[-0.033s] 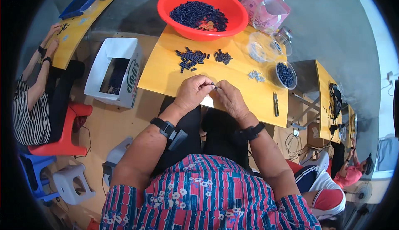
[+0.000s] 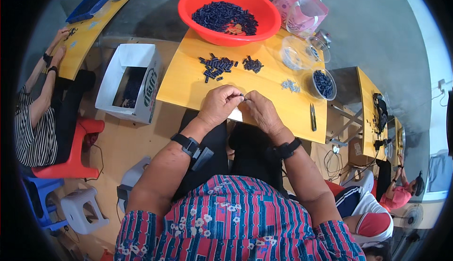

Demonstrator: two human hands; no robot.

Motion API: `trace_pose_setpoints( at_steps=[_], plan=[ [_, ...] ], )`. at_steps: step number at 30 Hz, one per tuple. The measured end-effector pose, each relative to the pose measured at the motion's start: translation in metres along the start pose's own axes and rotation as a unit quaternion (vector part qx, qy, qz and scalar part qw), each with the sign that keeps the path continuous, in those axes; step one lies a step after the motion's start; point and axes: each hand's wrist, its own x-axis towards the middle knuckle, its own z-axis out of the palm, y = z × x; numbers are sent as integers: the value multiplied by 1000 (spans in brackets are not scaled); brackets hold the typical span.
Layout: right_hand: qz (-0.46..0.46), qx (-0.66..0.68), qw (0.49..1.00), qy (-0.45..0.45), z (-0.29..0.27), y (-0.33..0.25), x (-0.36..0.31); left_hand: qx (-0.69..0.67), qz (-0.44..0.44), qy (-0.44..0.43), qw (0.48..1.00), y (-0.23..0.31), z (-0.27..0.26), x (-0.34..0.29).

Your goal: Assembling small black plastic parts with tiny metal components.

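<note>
Just over the front edge of the yellow table, my left hand (image 2: pixel 221 104) pinches a small dark plastic piece (image 2: pixel 242 95) between thumb and forefinger. My right hand (image 2: pixel 262 112) meets it there, fingertips pressed together at the piece's near end; whatever else they hold is too small to make out. Beyond the hands lie a pile of dark blue-black oblong pieces (image 2: pixel 218 66) and a smaller heap of short dark pieces (image 2: pixel 253 64). To the right are a scatter of tiny silvery parts (image 2: pixel 290 85), a clear tub (image 2: pixel 334 91) of dark pieces, and small dark-handled snips (image 2: pixel 313 117).
A red basin (image 2: pixel 272 23) heaped with dark pieces stands at the table's back, beside a pink bag (image 2: pixel 302 7) and clear containers (image 2: pixel 293 56). Left on the floor sits a white carton (image 2: pixel 107 82). Other people work at a table (image 2: pixel 75 60) on the left and another (image 2: pixel 365 100) on the right.
</note>
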Motion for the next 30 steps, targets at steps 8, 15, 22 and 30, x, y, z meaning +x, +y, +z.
trace_pose_setpoints(
  at_steps=[8,15,22,30],
  plan=[
    [18,-54,998,17,1,-9,-1,25,27,14,999,-1,5,-4],
    [26,23,999,25,-1,-9,-6,15,-3,29,999,2,5,-3],
    [-33,-8,999,20,-5,-5,2,8,-13,10,1000,4,4,-1],
    [-59,-56,997,-6,-4,2,3,39,6,2,999,8,4,-1]
  ],
)
